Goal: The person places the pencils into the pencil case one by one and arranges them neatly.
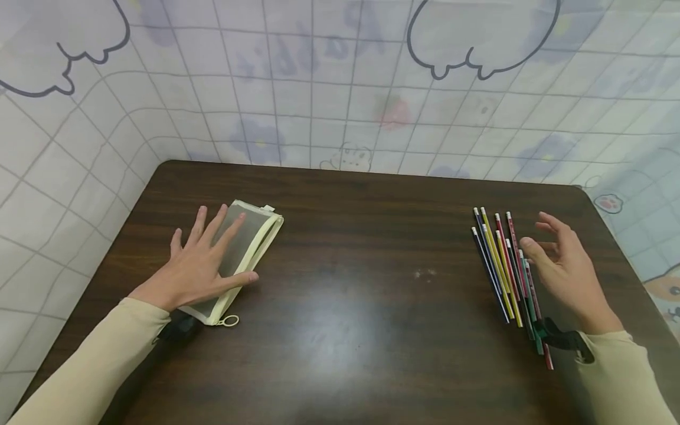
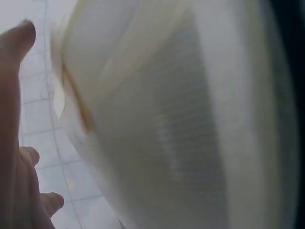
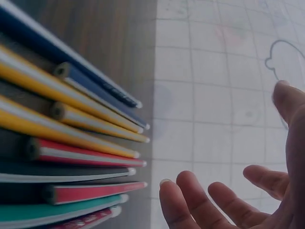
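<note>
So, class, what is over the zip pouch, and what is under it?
The left hand spreads over the zip pouch, hiding part of it. Brown table shows around its edges; whatever lies directly beneath is covered.

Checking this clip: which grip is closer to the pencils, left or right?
Right. The right grip is just to the right of the pencils; the left grip is well to their left, over the pouch.
</note>
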A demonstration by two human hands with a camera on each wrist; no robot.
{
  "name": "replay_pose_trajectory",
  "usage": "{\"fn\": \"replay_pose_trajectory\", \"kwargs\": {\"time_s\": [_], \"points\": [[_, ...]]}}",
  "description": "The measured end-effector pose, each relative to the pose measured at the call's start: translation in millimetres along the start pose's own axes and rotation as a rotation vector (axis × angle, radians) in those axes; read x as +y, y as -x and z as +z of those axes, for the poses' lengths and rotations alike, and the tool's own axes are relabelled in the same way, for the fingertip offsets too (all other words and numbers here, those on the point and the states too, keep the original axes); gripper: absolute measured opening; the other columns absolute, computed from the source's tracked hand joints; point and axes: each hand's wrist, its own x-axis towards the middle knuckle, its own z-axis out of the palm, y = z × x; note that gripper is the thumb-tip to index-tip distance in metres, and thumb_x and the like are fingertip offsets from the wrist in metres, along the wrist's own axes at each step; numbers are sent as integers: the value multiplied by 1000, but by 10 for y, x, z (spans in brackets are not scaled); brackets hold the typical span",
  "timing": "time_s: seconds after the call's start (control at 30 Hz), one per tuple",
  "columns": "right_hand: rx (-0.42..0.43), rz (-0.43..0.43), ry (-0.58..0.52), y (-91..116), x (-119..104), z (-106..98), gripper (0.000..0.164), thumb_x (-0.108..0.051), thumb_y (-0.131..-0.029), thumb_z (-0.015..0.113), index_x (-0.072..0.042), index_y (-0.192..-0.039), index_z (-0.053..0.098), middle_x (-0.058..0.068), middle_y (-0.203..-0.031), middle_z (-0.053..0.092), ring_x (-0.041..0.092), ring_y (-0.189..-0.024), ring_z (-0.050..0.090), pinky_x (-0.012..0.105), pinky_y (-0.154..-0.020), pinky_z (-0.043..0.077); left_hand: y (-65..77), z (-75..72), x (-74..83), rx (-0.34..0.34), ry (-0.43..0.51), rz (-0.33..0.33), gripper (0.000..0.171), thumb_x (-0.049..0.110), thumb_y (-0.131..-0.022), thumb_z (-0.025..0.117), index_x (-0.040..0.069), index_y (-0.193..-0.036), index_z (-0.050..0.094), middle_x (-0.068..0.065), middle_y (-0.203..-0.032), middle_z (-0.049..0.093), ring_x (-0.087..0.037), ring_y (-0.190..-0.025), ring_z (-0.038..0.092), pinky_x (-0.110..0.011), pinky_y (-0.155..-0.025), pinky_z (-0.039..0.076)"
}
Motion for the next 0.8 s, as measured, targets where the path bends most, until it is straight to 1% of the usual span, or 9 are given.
{"fn": "replay_pose_trajectory", "kwargs": {"time_s": [0.1, 0.2, 0.3, 0.4, 0.53, 0.67, 0.8], "points": [[-33, 30, 36, 24, 53, 21, 76, -38, -104, 60, -21, -167, 20, 28, -157, 40, -31, -98, 36, 6, -71, 37, 5, 24, 16, -30, 18, -7, 114, 78, -85, 61, 33, -168, -2, -11, -177, -9, -50, -161, -6, -90, -107, 14], [-62, 27, 58, 29, 101, 55, 78, -38, -102, 64, -16, -165, 24, 28, -154, 43, -32, -96, 37, 8, -69, 39, 14, 43, 23, -44, 29, -5, 115, 79, -83, 63, 34, -168, -1, -9, -177, -10, -50, -161, -4, -89, -107, 17], [-71, 14, 82, 24, 140, 97, 78, -37, -100, 67, -11, -163, 29, 30, -151, 46, -32, -94, 38, 9, -67, 40, 15, 73, 14, -46, 26, 3, 114, 78, -84, 64, 35, -168, 0, -9, -177, -10, -49, -162, -4, -88, -109, 14], [-73, 9, 93, 37, 168, 108, 79, -36, -99, 69, -7, -161, 31, 32, -149, 47, -32, -92, 38, 10, -66, 39, 8, 110, 9, -53, 29, 14, 111, 76, -86, 63, 37, -167, -1, -9, -177, -10, -48, -162, -6, -86, -111, 11], [-62, 5, 97, 34, 189, 118, 75, -35, -98, 70, -6, -158, 37, 32, -146, 50, -32, -90, 38, 8, -67, 38, 14, 142, -4, -60, 37, 24, 105, 72, -90, 60, 38, -167, -3, -8, -177, -10, -46, -162, -8, -86, -112, 11], [-39, 19, 115, 20, 215, 120, 68, -36, -98, 69, -5, -153, 45, 29, -141, 54, -31, -88, 38, 10, -67, 37, 19, 143, -22, -62, 44, 42, 98, 64, -96, 58, 34, -167, -3, -11, -177, -9, -48, -162, -7, -86, -111, 13], [-50, 49, 152, 12, 275, 105, 63, -38, -100, 67, -3, -149, 50, 27, -135, 57, -31, -82, 37, 13, -65, 37, 15, 142, -27, -76, 60, 47, 92, 57, -101, 54, 33, -168, -4, -13, -176, -9, -49, -161, -7, -85, -111, 13]]}}
